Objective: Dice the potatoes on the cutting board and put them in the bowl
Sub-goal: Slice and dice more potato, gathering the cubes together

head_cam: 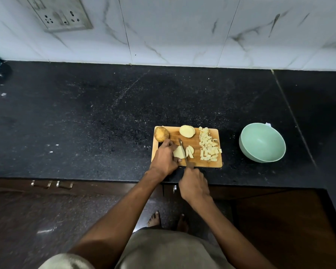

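Slicing is the step in hand. Just right of the frame's centre lies the wooden cutting board on the black counter. The left hand clamps a pale potato piece against the board, fingers curled over it. The right hand, lower in the frame, grips the handle of a knife whose blade stands against the piece's right face. A few fresh strips lie just right of the blade. A heap of diced pieces fills the board's right side, a stack of round slices sits at its upper edge, and a whole unpeeled potato rests at its upper left corner. The green bowl, right of the board and apart from it, looks empty.

By this showing the task is perhaps halfway. The next move likely calls for pressing the blade straight down while the left fingertips shift leftward, clear of the edge; later the strips need crosscuts.
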